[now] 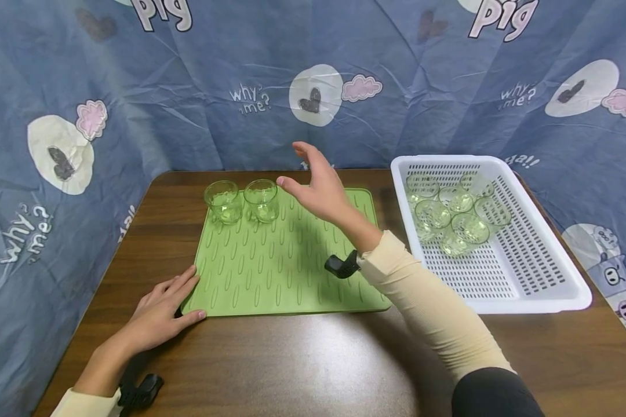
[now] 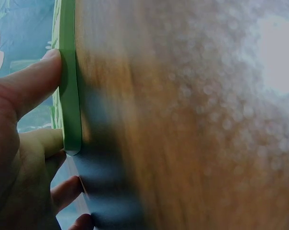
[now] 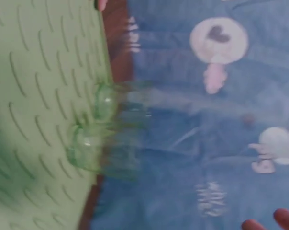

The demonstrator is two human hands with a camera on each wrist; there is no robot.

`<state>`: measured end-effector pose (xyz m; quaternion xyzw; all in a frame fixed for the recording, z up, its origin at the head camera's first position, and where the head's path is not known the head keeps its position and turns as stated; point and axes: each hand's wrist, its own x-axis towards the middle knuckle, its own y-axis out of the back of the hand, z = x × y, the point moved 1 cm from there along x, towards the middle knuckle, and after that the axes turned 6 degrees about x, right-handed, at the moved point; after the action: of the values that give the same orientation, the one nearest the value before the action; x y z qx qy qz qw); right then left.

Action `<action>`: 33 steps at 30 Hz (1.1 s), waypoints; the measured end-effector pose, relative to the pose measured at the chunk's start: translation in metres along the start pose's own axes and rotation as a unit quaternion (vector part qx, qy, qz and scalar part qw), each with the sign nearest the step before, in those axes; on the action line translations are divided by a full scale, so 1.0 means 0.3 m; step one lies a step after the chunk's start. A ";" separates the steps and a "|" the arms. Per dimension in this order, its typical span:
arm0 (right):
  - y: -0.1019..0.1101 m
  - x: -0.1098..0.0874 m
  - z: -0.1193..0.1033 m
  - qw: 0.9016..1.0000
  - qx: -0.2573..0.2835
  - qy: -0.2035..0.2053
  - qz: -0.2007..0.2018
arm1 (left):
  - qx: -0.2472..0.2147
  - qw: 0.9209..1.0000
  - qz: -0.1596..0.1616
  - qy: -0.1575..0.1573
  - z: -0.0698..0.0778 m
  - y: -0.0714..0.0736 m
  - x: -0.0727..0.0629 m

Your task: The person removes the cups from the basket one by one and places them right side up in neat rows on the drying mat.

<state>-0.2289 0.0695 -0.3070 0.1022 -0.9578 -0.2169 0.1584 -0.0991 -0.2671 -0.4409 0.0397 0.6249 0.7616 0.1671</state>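
Two clear glass cups stand side by side at the back left of the green ridged drying mat point(image 1: 292, 272): a left cup point(image 1: 224, 202) and a right cup point(image 1: 262, 202). My right hand point(image 1: 320, 188) hovers above the back of the mat, just right of the right cup, thumb and fingers spread with nothing between them. In the right wrist view its fingertips point(image 3: 285, 218) show at the lower right, apart from the blurred cups. My left hand point(image 1: 159, 307) rests at the mat's front left corner. The left wrist view has its thumb point(image 2: 44, 72) against the mat's edge point(image 2: 70, 105).
A white perforated plastic basket point(image 1: 548, 266) sits on the wooden table point(image 1: 313, 359) to the right of the mat. Several more glass cups point(image 1: 469, 229) are grouped in its back left part. A blue printed cloth point(image 1: 240, 69) hangs behind and beside the table.
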 end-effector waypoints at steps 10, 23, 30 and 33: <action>0.258 -0.184 -0.043 0.999 -0.047 0.008 0.000 | -0.013 1.000 0.003 0.008 0.005 -0.006 -0.018; 0.670 -0.432 0.138 0.986 -0.126 -0.050 0.101 | -0.014 1.000 0.006 0.010 0.012 0.016 -0.033; 0.789 -0.504 0.232 0.974 -0.142 -0.100 0.146 | -0.012 1.000 0.006 0.005 0.014 0.025 -0.030; 0.811 -0.514 0.253 0.970 -0.148 -0.116 0.153 | -0.010 1.000 0.009 0.005 0.015 0.024 -0.032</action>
<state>-0.1429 0.3546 -0.3031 -0.0959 -0.9310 -0.3403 0.0904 -0.0905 -0.2671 -0.4315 0.0394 0.6180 0.7692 0.1576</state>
